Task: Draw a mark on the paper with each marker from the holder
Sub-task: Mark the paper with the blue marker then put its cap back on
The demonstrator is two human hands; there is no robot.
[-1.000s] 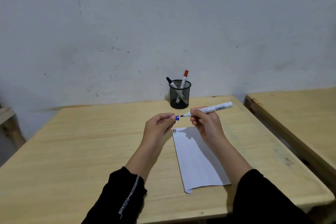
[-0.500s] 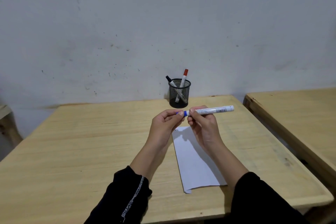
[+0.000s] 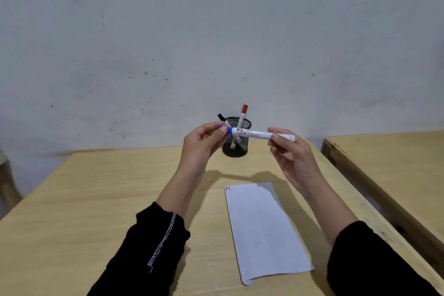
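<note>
**Two-handed grip on the blue marker above the tabletop**

Both hands hold one white-barrelled blue marker (image 3: 260, 133) level in the air. Left hand (image 3: 203, 143) pinches its blue-capped end between thumb and fingertips; right hand (image 3: 292, 151) closes around the barrel's far end. Behind the marker stands a black mesh holder (image 3: 236, 149) with a red-capped marker (image 3: 242, 116) and a black-capped marker (image 3: 222, 118) leaning inside. White paper (image 3: 264, 230) lies flat on the wooden tabletop (image 3: 96, 199), below the hands, with small marks at its far left corner.
</note>
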